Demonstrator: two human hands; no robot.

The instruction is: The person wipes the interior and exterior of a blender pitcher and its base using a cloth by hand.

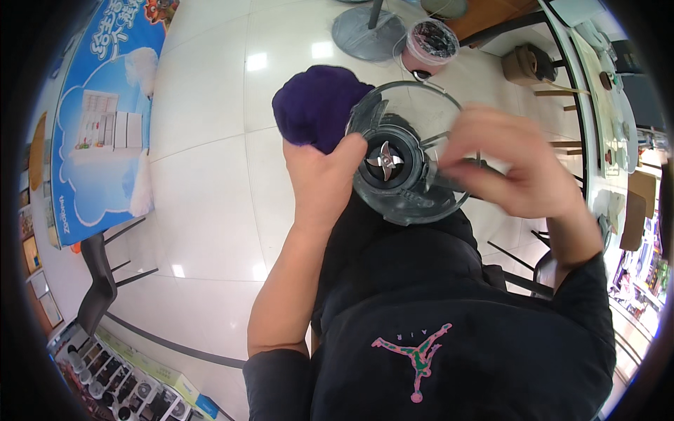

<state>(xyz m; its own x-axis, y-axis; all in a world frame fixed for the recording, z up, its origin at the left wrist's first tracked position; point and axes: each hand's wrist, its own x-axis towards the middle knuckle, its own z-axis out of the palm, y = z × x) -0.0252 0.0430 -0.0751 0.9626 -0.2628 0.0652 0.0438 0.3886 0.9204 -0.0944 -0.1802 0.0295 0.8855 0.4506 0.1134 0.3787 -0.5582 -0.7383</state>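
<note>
A clear blender jar (379, 210) with a metal blade (387, 160) at its bottom is held over my lap, its open mouth facing up. My left hand (326, 168) grips a purple cloth (321, 105) against the jar's left wall, thumb near the rim. My right hand (511, 158), blurred, is at the jar's right side, over its handle; fingers and thumb are bent towards each other, and whether they grip anything is unclear.
Beyond the jar stand a lined pink bin (429, 47) and a round grey stand base (368, 34). A dark chair (97, 284) and a blue printed panel (110, 173) are at left. A long table (595, 142) runs along the right.
</note>
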